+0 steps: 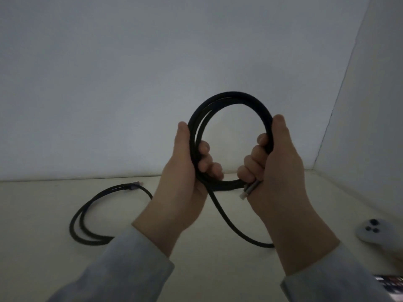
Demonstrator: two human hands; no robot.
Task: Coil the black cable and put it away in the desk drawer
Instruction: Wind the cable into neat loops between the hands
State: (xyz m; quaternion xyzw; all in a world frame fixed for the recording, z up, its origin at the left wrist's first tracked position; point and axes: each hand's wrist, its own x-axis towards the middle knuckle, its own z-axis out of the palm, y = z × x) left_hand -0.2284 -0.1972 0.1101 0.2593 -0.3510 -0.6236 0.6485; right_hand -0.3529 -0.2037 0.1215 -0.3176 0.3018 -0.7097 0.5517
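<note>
A black braided cable [229, 99] is wound into an upright round coil of two or three turns, held up over the pale desk [43, 214]. My left hand [181, 179] grips the coil's left side. My right hand [277, 168] grips its right side, with a silver plug [250, 188] sticking out below the fingers. A loose strand runs from the coil's bottom down and right, passing behind my right forearm. The rest of the cable [80, 219] lies in a slack double loop on the desk at the left, ending in a plug [134, 185] near the wall. No drawer is in view.
A white wall stands close behind the desk and another wall closes the right side. A grey game controller [370, 232] lies on the desk at the right edge. A dark flat item [390, 284] shows at the bottom right corner.
</note>
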